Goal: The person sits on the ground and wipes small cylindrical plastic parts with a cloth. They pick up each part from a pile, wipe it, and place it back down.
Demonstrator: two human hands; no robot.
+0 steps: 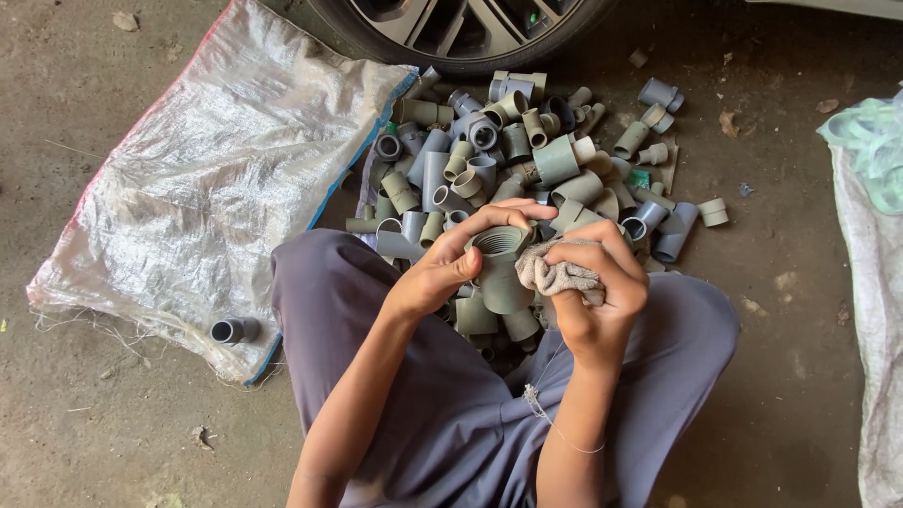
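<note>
Our left hand (442,268) grasps a grey-green threaded pipe fitting (500,268), fingers curled over its open top rim, thumb on its side. Our right hand (597,287) is clenched around a beige rag (557,276), which presses against the fitting's right side. Just beyond both hands lies a heap of pipe fittings (527,150), crowding right up to our fingertips and running under the held piece between our knees. Further beyond the heap sits a car wheel (451,28). Left of our left hand a woven sack (207,179) spreads flat, a single dark fitting (233,330) on its near edge. Right of our right hand the bare floor (781,310) is open up to another sack's edge (870,282)
</note>
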